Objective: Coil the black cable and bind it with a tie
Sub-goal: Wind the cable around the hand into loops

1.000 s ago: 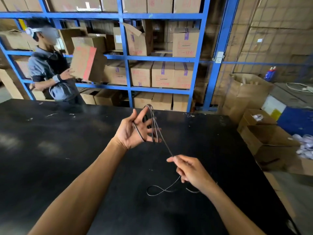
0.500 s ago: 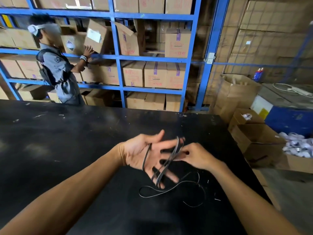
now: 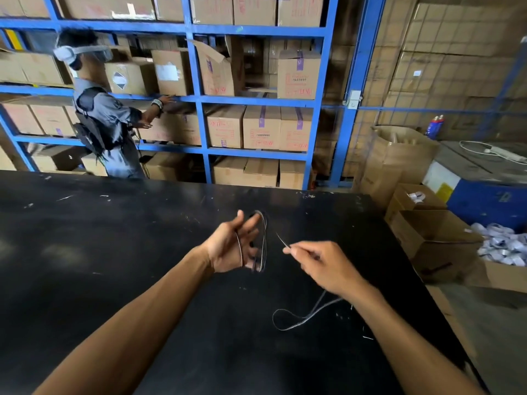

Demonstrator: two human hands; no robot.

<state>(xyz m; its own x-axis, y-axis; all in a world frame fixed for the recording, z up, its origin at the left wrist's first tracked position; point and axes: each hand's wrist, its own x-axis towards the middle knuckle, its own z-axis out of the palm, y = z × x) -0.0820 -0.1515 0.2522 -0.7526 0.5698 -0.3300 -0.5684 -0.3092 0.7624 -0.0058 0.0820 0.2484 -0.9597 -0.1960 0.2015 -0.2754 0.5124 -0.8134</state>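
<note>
Above a black table (image 3: pixel 114 266), a worker's left hand (image 3: pixel 228 246), fingers spread, carries several loops of black cable (image 3: pixel 263 240) wound around it, while the right hand (image 3: pixel 322 265) pinches the strand between fingertips; slack trails onto the tabletop below.

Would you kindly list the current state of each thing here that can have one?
black cable: partly coiled around the left hand, a loose loop lying on the table
left hand: open, fingers spread inside the coil
right hand: pinching the cable
table: scuffed, carrying the loose cable end
torn box on the shelf: flap open
box of white scraps: open
</note>
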